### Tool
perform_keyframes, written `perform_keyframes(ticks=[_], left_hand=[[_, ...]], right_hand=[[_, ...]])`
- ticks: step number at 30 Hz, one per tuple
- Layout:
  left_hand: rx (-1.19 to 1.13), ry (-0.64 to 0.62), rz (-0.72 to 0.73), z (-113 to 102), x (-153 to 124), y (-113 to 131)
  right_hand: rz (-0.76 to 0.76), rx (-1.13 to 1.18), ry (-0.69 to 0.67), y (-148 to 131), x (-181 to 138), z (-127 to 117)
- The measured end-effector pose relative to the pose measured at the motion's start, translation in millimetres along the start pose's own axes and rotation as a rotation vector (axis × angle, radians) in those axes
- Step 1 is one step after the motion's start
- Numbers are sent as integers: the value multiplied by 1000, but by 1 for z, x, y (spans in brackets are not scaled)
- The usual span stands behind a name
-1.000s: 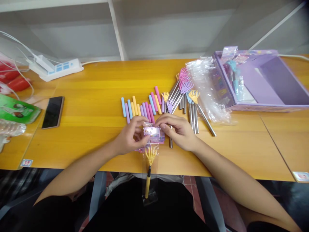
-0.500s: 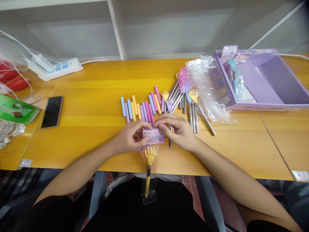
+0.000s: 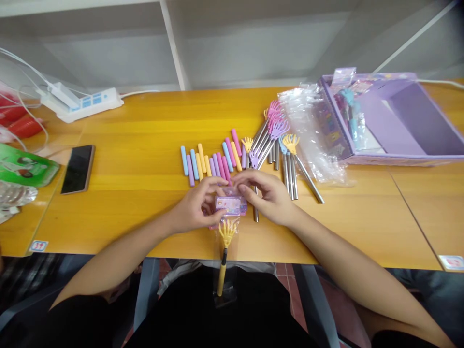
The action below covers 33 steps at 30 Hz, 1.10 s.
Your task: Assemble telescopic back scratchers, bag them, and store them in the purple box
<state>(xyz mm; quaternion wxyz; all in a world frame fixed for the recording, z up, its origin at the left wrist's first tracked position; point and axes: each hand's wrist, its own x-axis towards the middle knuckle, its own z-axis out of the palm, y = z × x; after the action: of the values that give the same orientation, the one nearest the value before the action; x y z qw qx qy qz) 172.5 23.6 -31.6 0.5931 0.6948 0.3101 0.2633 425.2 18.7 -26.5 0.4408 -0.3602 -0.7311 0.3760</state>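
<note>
My left hand and my right hand pinch the pink-purple printed header card of a clear bag from both sides, low over the yellow table. Inside the bag is a yellow hand-shaped back scratcher; its claw lies just below the card and its handle hangs past the table's front edge. Just beyond my fingers lies a row of several pastel foam grips. To their right lie several metal scratchers with coloured claws.
A heap of clear bags lies beside an open purple box at the right. At the left are a black phone, a white power strip with cables, a green packet and a plastic bottle.
The header card has tipped down toward me, so its printed face now shows; both hands stayed on it with only small finger movements.
</note>
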Motion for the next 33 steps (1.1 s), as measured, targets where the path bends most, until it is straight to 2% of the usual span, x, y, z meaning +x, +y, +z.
perform_keyframes(ticks=[2,6,9,11,14,19,27,31,33], left_hand=[[16,-1,12,-1,1,-1],[247,-32,144,-8,5,3],[322,-56,237,-11,8,6],[325,-54,248,-10,9,7],[275,-32,159,-8,8,9],[-78,-82,-114,-3,3,10],[-167,-109,-157,-9,4,6],[-99,-212,-198,-4,1,4],[-136,-274,-250,-1,-1,5]], right_hand=[[41,71,-2,1,-2,0],[68,85,-45,1,-3,0],[79,46,-138,1,-2,1],[105,41,-234,1,-2,1],[166,68,-358,1,-4,1],[178,137,-403,4,-5,2],[183,185,-431,7,-6,1],[192,295,-436,7,-5,0],[226,394,-456,7,-5,-2]])
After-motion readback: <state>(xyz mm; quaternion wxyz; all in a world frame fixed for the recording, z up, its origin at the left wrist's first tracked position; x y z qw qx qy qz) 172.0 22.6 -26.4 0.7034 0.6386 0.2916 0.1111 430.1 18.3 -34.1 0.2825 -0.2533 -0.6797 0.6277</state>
